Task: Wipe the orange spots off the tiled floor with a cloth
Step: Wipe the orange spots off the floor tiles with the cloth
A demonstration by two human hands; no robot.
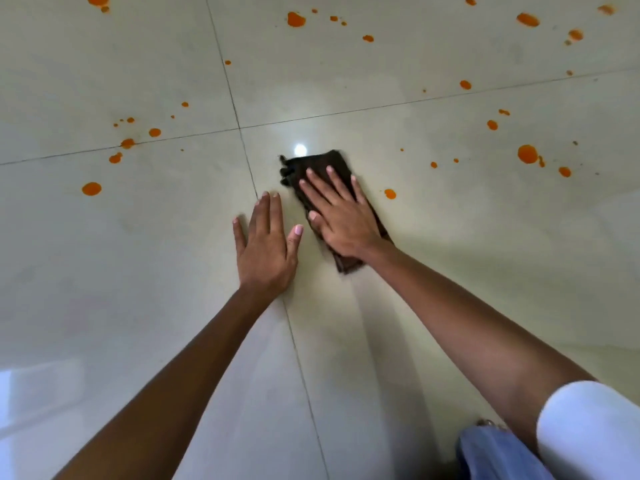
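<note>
Your right hand (pixel 341 216) presses flat, fingers spread, on the folded dark brown cloth (pixel 322 168) at centre frame; your left hand (pixel 266 244) rests open, gripping nothing, on the glossy cream tiled floor (pixel 138 271) among scattered orange spots (pixel 91 188).

The right hand (pixel 341 216) lay flat, fingers spread, on a dark folded cloth (pixel 320 168) near the centre of the frame; the left hand (pixel 266 244) pressed palm-down on the bare tiled floor (pixel 104 271) just beside it, not touching the cloth; orange spots (pixel 527 154) dotted the upper left and upper right; one small spot (pixel 390 194) sat near the cloth's right edge; a white sleeve (pixel 588 431) showed at the lower right.
</note>
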